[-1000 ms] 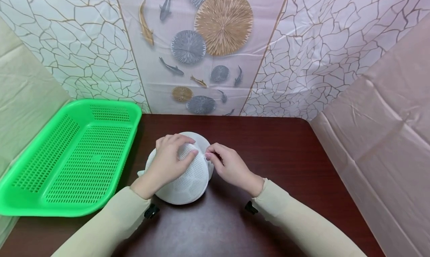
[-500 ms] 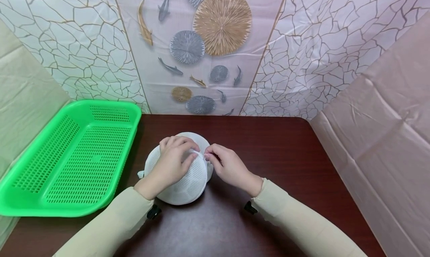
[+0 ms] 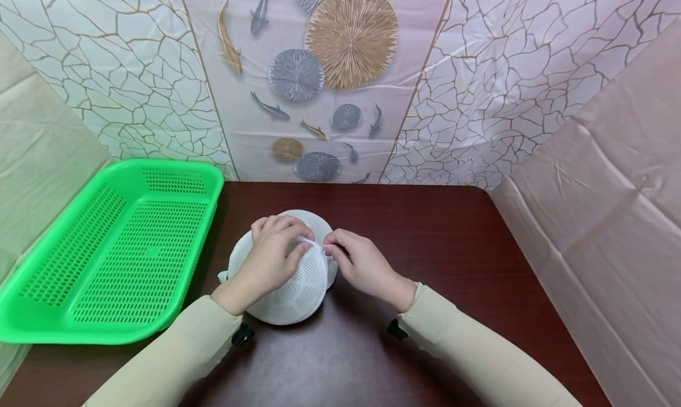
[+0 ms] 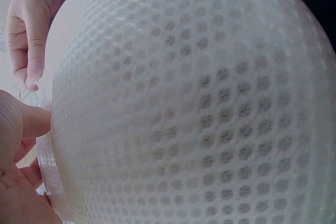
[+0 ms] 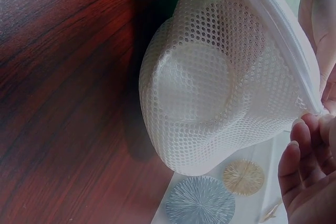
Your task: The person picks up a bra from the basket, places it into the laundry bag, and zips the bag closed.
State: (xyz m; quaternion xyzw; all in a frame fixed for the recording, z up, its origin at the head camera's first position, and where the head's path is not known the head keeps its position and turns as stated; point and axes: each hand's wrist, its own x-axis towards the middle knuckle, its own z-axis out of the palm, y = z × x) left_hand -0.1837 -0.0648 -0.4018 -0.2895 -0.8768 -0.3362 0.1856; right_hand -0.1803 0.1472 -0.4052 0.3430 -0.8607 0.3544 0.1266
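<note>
A white mesh laundry bag (image 3: 289, 297), rounded and standing out full, is on the table below both hands. My left hand (image 3: 266, 256) lies over its top and pinches the zipped edge between thumb and fingers. Just to the right, my right hand (image 3: 364, 265) pinches the same edge at one spot; the zipper pull itself is hidden by the fingertips. In the right wrist view the zipper (image 5: 286, 32) runs along the bag's rim up to the right fingers (image 5: 296, 153). The honeycomb mesh (image 4: 226, 108) fills most of the left wrist view.
A large green plastic basket (image 3: 151, 250) with slotted sides stands at the left of the dark red-brown table (image 3: 425, 229). A patterned cloth backdrop (image 3: 340, 117) rises behind the table, and a plain beige cloth (image 3: 601, 176) hangs at the right.
My left hand has shifted slightly right, and its thumb and fingers have closed on the zipped edge near my right hand. The right hand has stayed nearly in place.
</note>
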